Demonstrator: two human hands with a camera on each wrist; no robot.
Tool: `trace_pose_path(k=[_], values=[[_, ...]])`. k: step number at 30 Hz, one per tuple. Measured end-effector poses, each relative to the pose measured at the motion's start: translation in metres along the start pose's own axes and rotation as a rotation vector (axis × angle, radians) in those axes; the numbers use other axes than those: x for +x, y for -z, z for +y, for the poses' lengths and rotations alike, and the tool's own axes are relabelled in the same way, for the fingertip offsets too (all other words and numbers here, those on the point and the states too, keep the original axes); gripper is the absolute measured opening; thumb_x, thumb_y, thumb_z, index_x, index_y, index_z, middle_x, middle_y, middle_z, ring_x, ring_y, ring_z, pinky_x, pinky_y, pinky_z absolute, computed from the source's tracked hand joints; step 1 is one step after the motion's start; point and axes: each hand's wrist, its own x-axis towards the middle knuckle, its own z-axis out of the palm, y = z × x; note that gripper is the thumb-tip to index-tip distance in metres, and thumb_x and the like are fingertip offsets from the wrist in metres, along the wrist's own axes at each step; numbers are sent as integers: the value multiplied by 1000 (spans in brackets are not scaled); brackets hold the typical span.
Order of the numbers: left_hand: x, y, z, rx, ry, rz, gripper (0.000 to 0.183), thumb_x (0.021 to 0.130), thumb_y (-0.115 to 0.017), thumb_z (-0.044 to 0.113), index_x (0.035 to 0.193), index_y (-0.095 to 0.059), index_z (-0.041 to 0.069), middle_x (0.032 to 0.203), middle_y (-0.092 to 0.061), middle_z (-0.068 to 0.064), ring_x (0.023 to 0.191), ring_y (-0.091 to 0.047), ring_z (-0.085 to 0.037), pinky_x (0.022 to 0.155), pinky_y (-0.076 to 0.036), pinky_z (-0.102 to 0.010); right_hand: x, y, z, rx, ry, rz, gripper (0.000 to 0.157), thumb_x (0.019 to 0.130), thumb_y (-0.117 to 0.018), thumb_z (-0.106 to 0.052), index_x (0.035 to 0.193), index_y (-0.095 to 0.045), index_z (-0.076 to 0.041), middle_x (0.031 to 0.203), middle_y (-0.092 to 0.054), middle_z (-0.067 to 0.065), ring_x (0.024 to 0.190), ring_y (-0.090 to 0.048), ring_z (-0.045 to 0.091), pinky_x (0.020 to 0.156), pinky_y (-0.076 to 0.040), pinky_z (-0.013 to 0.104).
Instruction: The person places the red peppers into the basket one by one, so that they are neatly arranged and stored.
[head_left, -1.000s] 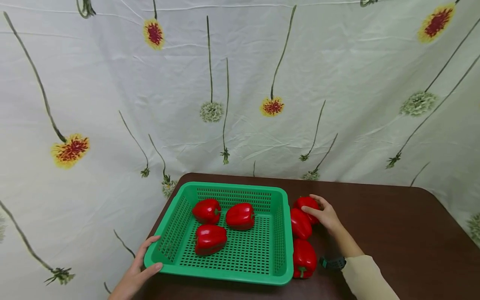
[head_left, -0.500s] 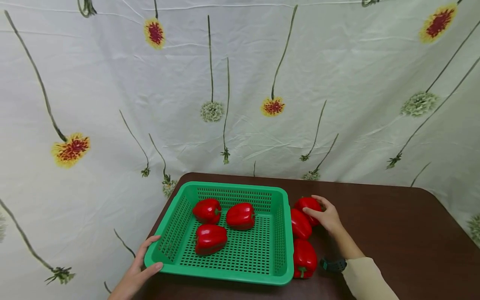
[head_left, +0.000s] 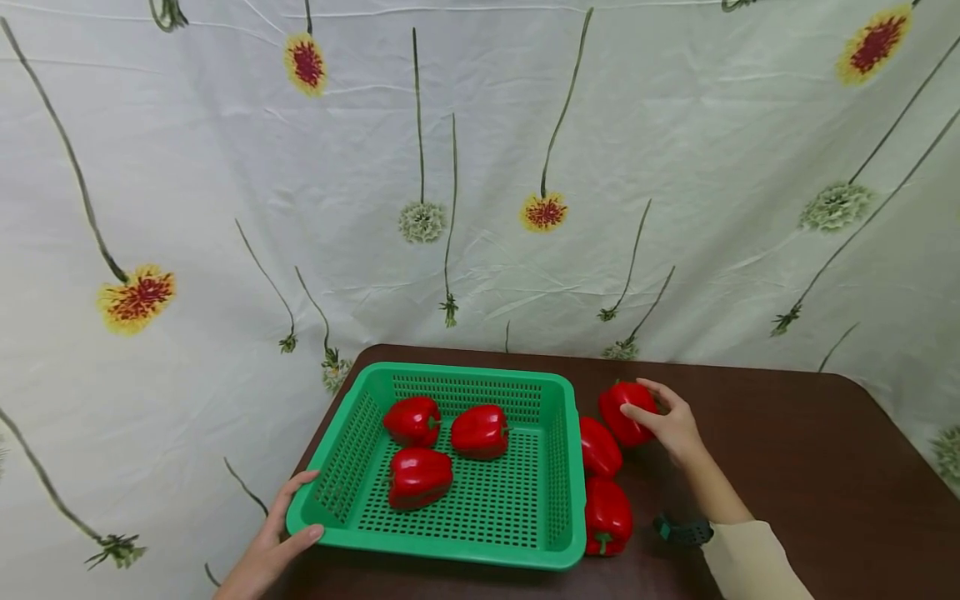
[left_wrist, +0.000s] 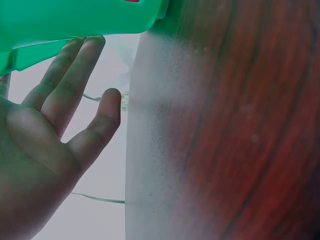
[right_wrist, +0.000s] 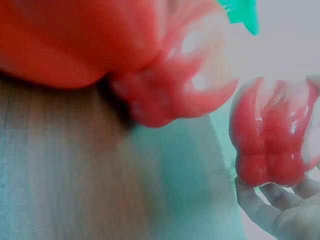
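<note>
My right hand (head_left: 675, 425) grips a red bell pepper (head_left: 624, 412) between thumb and fingers. In the right wrist view this pepper (right_wrist: 272, 132) is off the table, with fingers bent beneath its lobed end. Two more red bell peppers, a middle one (head_left: 600, 447) and a near one (head_left: 608, 512), lie along the right side of the green plastic basket (head_left: 450, 552). Inside it lie three red bell peppers (head_left: 481, 432). My left hand (head_left: 273, 537) holds the basket's near left corner, thumb at the rim. In the left wrist view, fairly straight fingers (left_wrist: 75, 80) touch its outside.
A dark brown wooden table (head_left: 780, 450) bears everything and extends to the right. A white cloth with printed flowers (head_left: 487, 183) hangs behind it and on the left. A dark wristband (head_left: 684, 532) is on the right wrist.
My right hand has drawn the far bell pepper up and to the right, apart from the middle pepper. The left hand and the basket have stayed in place.
</note>
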Motion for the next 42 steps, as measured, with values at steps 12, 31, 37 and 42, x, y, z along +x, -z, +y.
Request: trace_pose_path(k=[12,31,37,42], values=[[0,1,-1,3,-9,-9,60,100,-52,9,147,-15,12,148,-21,-33,107,-52,5,83,-47,-22,-11,5,-27,37,125,-44,59,90,-70,-17,141,-45,0,122,-55,5,102,-54,19,74,-55,32],[0,1,-2,7,-31,-14,59,100,-50,7,147,-15,13,148,-21,-34,107,-52,5,83,-48,-22,-29,-6,-68,57,254,-167,57,89,-68,-8,140,-44,2,119,-57,2,102,-56,18,74,-56,35],[0,2,-1,13,-14,-15,59,100,-51,9,147,-15,13,149,-20,-33,106,-53,5,82,-48,-22,-34,-14,-75,79,286,-223,56,89,-68,-7,139,-45,2,122,-57,5,103,-58,19,75,-56,37],[0,3,0,20,11,-13,61,100,-51,11,147,-13,12,150,-20,-32,106,-52,5,82,-48,-22,-37,-24,-80,97,320,-269,53,88,-68,-6,138,-49,-2,121,-56,12,100,-59,22,73,-56,39]])
